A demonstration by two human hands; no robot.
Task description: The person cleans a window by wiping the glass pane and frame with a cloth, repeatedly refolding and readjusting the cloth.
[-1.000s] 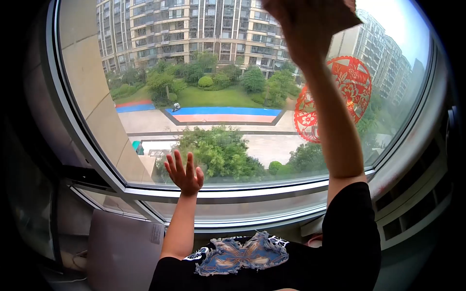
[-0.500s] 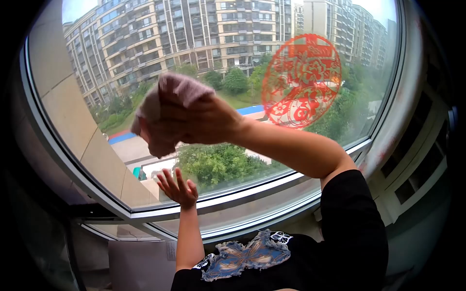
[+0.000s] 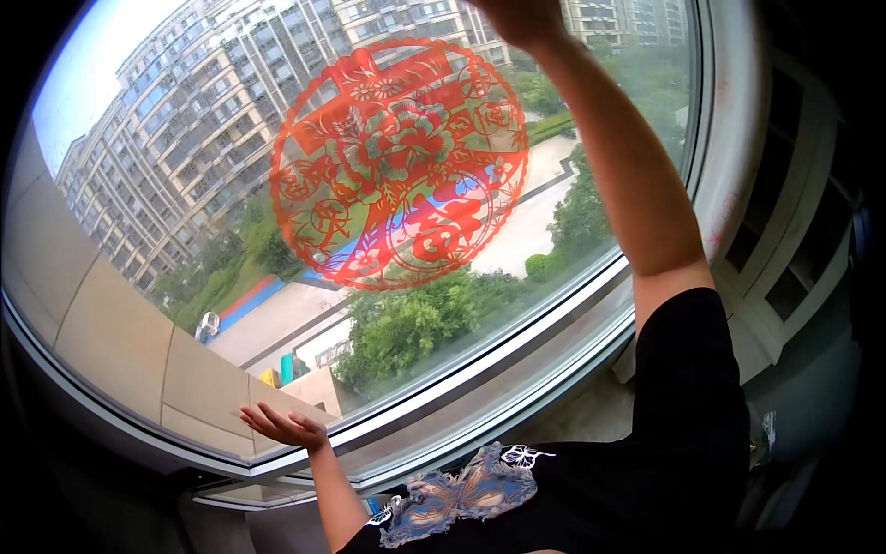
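A large window pane [image 3: 591, 203] fills most of my view, with a round red paper-cut decoration [image 3: 406, 166] on the glass. My right hand [image 3: 528, 20] is raised at the top edge, to the upper right of the decoration. Its fingers are cut off by the frame, so what they hold is out of sight; no cloth shows. Low on the left, my left hand [image 3: 284, 427] is open beside the lower window frame, fingers stretched out and palm turned up, holding nothing.
The silver window frame [image 3: 517, 337] curves along the bottom and right of the pane. A white cabinet with dark panels [image 3: 784, 217] stands at the right. Beyond the glass are a beige wall [image 3: 120, 337], trees and apartment buildings.
My right hand, holding a pinkish-grey cloth earlier, has gone up and right, and the cloth has left view. The decoration appears larger and further left as the camera turned. My left hand stays open, lower.
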